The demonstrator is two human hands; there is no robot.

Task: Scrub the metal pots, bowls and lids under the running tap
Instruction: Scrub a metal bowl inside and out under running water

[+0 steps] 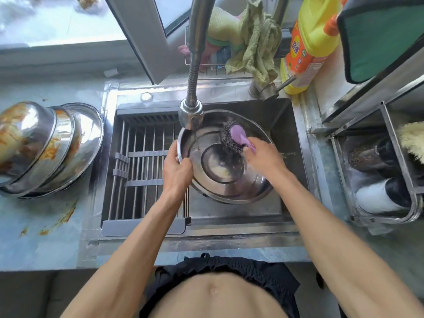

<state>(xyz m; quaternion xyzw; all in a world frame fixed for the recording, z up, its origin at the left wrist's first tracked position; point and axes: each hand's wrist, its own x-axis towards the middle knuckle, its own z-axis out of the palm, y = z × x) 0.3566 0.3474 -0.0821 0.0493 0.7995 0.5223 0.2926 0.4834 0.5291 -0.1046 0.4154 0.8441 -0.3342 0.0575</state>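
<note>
Head view: left hand (177, 167) grips the steel bowl (241, 191) rim; right hand (263, 157) grips the purple scrubber (234, 137), scrubbing inside. Next, probably rub the bottom bits.

drain rack (146, 171) – grey, across sink's 9 o'clock half | detergent bottle (307, 42) – yellow with orange label, 1 o'clock, behind sink | green cloth (254, 47) – crumpled, 12 o'clock, draped over wire holder | shelf unit (390, 125) – metal, 3 o'clock
</note>
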